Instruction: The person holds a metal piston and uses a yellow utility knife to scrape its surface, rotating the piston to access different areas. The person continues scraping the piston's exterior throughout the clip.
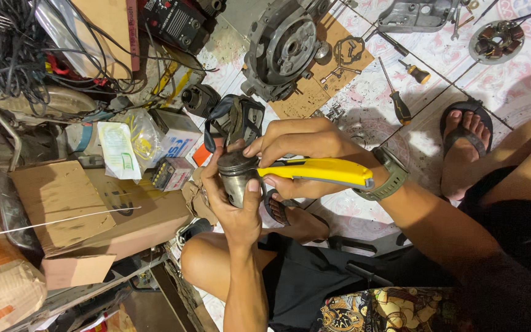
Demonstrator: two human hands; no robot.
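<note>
My left hand is wrapped around a grey metal piston and holds it upright over my lap, with the thumb on its right side. My right hand, with a green watch on its wrist, grips a yellow utility knife. The front end of the knife lies against the piston's upper side, and the fingers of this hand also touch the piston's crown. The blade itself is hidden between the hands.
An engine crankcase sits on a cardboard sheet on the tiled floor. Near it lie screwdrivers, a stator and a metal engine cover. To the left are cardboard boxes, tangled wires and small packages. My sandalled feet rest on the floor.
</note>
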